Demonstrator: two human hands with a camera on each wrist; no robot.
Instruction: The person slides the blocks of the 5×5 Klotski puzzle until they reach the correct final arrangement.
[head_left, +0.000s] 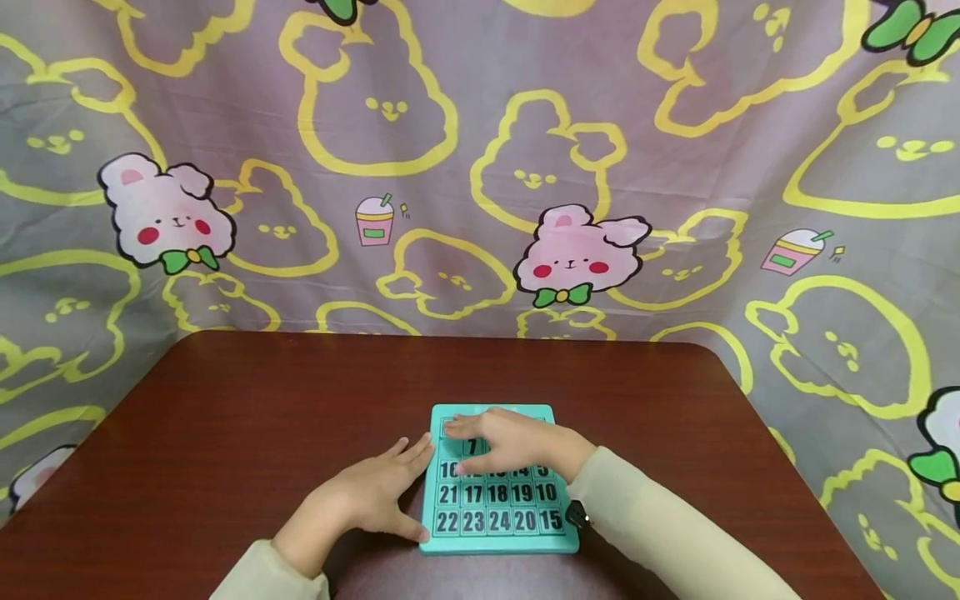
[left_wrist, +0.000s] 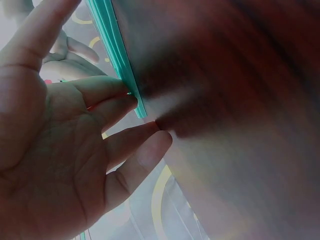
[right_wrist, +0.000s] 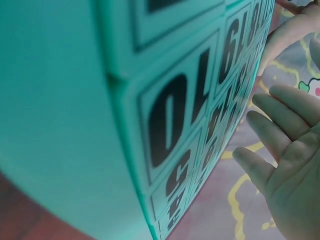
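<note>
Teal number puzzle [head_left: 498, 546] lies near and central on a dark table [head_left: 300, 392].
Best, likely: the left hand [head_left: 378, 492] steadies the puzzle's left side while the right hand [head_left: 510, 439] pushes tiles [head_left: 497, 495] flat, lightly, with one fingertip. Left fingers: spread, nearly straight, touching that side, gripping nothing. Right fingers: loosely extended, thumb apart, over the far-left tiles, holding nothing visible; whether they touch I cannot tell.

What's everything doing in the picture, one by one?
Number puzzle: flat on the table, partly hidden
Bottom-row tiles: reading 22, 23, 24, 20, 15
Left hand: spread, touching the puzzle's left edge
Right hand: fingers outstretched over the puzzle's upper part
Bunny cloth: hanging
</note>
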